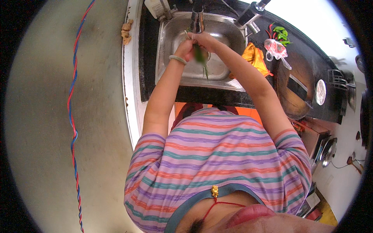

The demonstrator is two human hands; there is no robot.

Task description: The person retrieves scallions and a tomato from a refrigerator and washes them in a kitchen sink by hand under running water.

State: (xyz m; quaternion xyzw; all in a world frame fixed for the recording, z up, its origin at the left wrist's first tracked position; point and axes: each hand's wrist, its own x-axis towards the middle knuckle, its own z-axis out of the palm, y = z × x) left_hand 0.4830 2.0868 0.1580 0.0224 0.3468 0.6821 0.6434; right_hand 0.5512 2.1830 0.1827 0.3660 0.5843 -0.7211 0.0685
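Note:
Over the stainless steel sink [172,70], my left hand [186,50], with a pale bangle at its wrist, closes around a bunch of long green leafy stalks [200,55] that look like scallions. My right hand [203,40] grips the same bunch just above and to the right. Pale stalk ends poke out past the fingers, while the green leaves hang down towards the basin and are partly blurred. A chrome faucet spout [197,21] comes down just beyond both hands. Part of a round rim shows behind the leaves, mostly hidden.
Right of the sink lie an orange-yellow cloth [254,58], red chillies [271,30], green peppers [282,36] and a plastic bag [275,48]. A round cutting board [294,67] bears a flat dark rectangular object [297,87]. Ginger [126,32] rests on the left ledge, near a white bottle [156,8].

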